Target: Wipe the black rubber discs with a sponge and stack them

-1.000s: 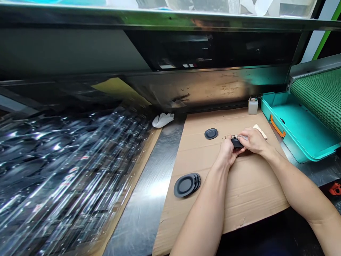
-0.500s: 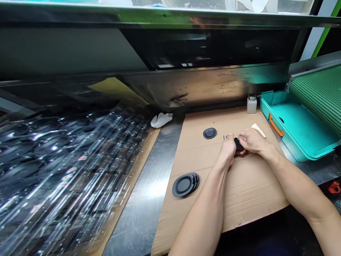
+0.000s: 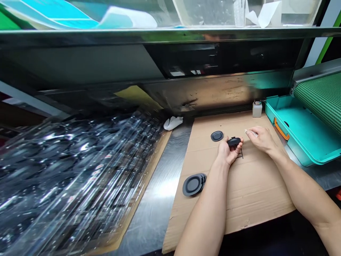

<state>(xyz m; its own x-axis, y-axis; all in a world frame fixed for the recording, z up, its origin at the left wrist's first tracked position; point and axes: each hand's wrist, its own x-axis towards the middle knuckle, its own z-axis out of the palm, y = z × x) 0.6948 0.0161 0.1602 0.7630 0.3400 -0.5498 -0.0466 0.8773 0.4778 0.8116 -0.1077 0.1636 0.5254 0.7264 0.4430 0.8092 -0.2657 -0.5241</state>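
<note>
My left hand (image 3: 228, 151) is closed around a black oval plastic part (image 3: 233, 142), held tilted just above the cardboard. To its right, my right hand (image 3: 261, 138) pinches a small white cloth or wipe (image 3: 250, 133), apart from the part. Most of the wipe is hidden by my fingers. Beyond my left hand, a single black oval part (image 3: 216, 136) lies flat on the cardboard sheet (image 3: 255, 188). Nearer to me, several similar parts (image 3: 193, 185) overlap in a row beside my left forearm.
Stacked clear plastic trays (image 3: 87, 167) with dark parts fill the left side. A crumpled white paper (image 3: 173, 123) lies near them. A small white bottle (image 3: 257, 108) stands at the back. On the right are a teal bin (image 3: 317, 131) and a green conveyor belt (image 3: 322, 90).
My hands have separated: the right moved off to the right with the white wipe, while the left keeps the black oval part, now more exposed. The camera view has shifted slightly.
</note>
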